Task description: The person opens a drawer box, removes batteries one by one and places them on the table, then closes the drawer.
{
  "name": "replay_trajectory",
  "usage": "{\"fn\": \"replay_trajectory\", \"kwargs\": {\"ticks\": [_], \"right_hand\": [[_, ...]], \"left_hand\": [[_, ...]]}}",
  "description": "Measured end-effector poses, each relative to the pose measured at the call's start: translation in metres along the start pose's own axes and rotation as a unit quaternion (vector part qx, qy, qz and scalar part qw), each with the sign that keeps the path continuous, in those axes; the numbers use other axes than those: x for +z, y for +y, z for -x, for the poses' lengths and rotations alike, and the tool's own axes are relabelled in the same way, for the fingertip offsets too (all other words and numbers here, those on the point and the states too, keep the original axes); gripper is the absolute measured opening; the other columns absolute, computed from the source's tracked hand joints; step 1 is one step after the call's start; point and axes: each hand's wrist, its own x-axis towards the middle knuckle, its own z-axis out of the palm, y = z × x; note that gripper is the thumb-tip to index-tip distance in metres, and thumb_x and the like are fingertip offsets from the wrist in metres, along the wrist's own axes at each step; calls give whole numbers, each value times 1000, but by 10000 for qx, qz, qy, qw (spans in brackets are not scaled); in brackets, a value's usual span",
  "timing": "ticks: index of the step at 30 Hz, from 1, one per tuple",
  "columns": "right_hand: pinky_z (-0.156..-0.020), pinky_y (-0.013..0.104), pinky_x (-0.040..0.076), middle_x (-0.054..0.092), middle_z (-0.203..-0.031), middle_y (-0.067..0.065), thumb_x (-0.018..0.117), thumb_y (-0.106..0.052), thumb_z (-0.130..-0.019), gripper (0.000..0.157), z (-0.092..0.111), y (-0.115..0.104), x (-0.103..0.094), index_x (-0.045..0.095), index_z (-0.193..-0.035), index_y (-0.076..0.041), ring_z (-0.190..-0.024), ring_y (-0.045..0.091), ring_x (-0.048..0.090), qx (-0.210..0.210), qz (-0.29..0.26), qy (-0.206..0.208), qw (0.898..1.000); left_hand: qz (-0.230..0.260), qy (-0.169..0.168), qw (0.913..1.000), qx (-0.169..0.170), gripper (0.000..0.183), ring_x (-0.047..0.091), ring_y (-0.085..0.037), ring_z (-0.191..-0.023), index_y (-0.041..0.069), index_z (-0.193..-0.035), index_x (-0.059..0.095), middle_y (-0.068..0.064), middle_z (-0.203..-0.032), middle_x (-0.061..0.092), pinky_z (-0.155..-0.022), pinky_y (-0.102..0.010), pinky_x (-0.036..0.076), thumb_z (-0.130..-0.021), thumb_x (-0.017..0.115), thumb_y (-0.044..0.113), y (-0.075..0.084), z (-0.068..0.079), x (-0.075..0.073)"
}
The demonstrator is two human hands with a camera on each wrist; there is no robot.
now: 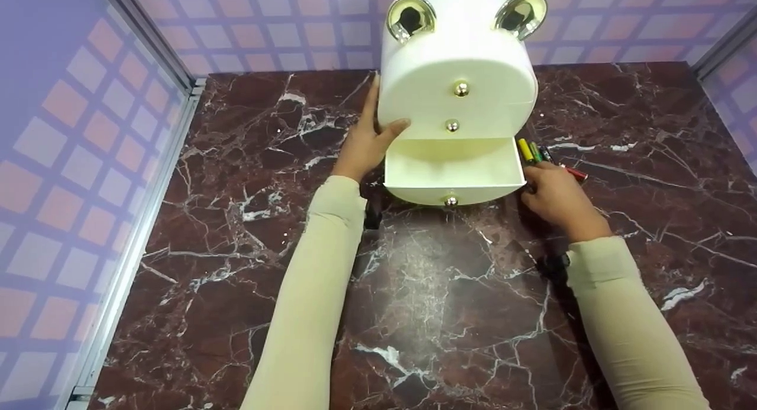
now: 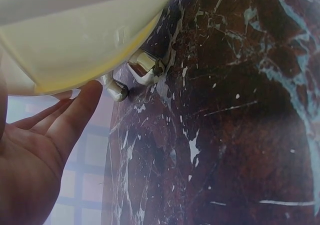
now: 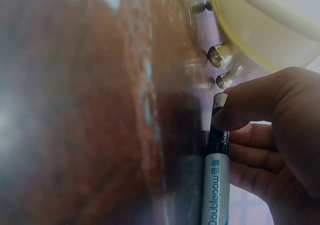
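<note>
A white, frog-shaped drawer box (image 1: 455, 28) stands at the back, its bottom drawer (image 1: 452, 161) pulled out and bare inside. My left hand (image 1: 362, 144) rests against the box's left side, fingers straight along it and thumb on the front. Beside the drawer's right edge, my right hand (image 1: 559, 197) is low at the tabletop. In the right wrist view its thumb and fingers pinch a slim battery (image 3: 217, 140), black towards its silver end and marked "Doublepow" on a silver part. Slim cylinders, among them a yellow one (image 1: 525, 151) and a red one (image 1: 575, 173), lie just beyond that hand.
Gold knobs (image 1: 452, 125) stick out from the drawer fronts. Two shiny, cup-like eyes (image 1: 411, 18) project at the top of the box. The dark red marbled table (image 1: 426, 315) meets checked wall panels (image 1: 284, 25) behind and at both sides.
</note>
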Motion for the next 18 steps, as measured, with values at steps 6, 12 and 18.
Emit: {"fn": "replay_trajectory", "kwargs": {"ticks": [6,12,18], "right_hand": [[-64,52,45,59,-86,17,63,0,-71,18,0,0,1,64,-89,-2,-72,34,53,215,-27,-168,9996],[-65,52,45,59,-89,17,64,-1,-72,19,-1,-1,0,64,-91,-2,-72,34,53,310,-64,-305,9990],[-67,55,46,60,-93,19,64,-2,-74,23,-2,-3,-2,65,-97,-2,-75,35,55,460,-20,-472,9978]], "left_hand": [[29,-20,10000,-11,94,58,-32,-122,58,-146,-8,-21,-141,52,-108,-47,43,-81,58,70,-1,0,0],[41,-55,10000,-56,94,59,-30,-120,61,-145,-8,-21,-140,53,-108,-46,43,-80,58,72,-1,-1,1],[76,-62,9999,-69,94,59,-31,-121,61,-144,-8,-22,-143,50,-108,-47,42,-79,58,72,-2,-1,1]]}}
